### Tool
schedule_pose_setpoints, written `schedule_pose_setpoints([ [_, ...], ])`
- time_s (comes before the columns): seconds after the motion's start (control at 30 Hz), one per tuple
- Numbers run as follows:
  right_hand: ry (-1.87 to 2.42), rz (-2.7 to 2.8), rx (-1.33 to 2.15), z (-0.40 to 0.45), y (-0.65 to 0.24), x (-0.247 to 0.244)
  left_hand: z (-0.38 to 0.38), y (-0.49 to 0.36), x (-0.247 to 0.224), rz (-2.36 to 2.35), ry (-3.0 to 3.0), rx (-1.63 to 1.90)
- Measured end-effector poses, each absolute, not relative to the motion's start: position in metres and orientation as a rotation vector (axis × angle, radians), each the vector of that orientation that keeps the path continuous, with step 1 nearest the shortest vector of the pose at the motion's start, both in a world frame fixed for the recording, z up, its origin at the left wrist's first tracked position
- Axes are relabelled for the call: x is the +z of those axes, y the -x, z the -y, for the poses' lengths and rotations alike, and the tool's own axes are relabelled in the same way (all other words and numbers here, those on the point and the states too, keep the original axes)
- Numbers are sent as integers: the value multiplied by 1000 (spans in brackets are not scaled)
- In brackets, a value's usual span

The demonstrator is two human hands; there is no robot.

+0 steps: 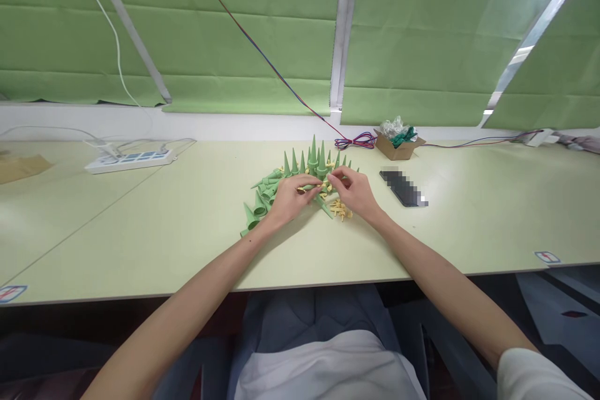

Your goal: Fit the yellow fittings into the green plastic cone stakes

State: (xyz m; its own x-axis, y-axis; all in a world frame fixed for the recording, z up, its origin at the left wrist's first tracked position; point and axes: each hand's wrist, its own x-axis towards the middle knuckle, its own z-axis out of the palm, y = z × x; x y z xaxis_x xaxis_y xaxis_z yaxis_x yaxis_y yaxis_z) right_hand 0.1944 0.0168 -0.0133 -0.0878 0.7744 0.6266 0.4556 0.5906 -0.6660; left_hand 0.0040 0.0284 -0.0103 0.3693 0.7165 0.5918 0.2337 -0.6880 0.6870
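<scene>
Near the middle of the table, my left hand (289, 199) pinches a slim green cone-shaped piece (308, 187) between thumb and fingers. Close beside it, the fingertips of my right hand (357, 190) are pinched together at a small yellow part (325, 186); how the two parts meet is too small to make out. Several green cones (313, 157) stand upright just behind my hands. More green cones (252, 217) lie loose to the left, partly behind my left hand. A small heap of yellow parts (341, 209) rests below my right hand.
A dark phone (402, 189) lies to the right. Behind it stands a small cardboard box (398, 149) with crumpled plastic inside, beside a coiled red-and-blue cable (359, 140). A white power strip (131, 161) lies at the back left, and brown paper (23, 167) at the far left.
</scene>
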Motion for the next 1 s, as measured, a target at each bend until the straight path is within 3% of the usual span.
schedule_pose_setpoints([
  [1.0,955,1717,307,-13,-194,-11,-20,-8,-3,-897,-1966,1352],
])
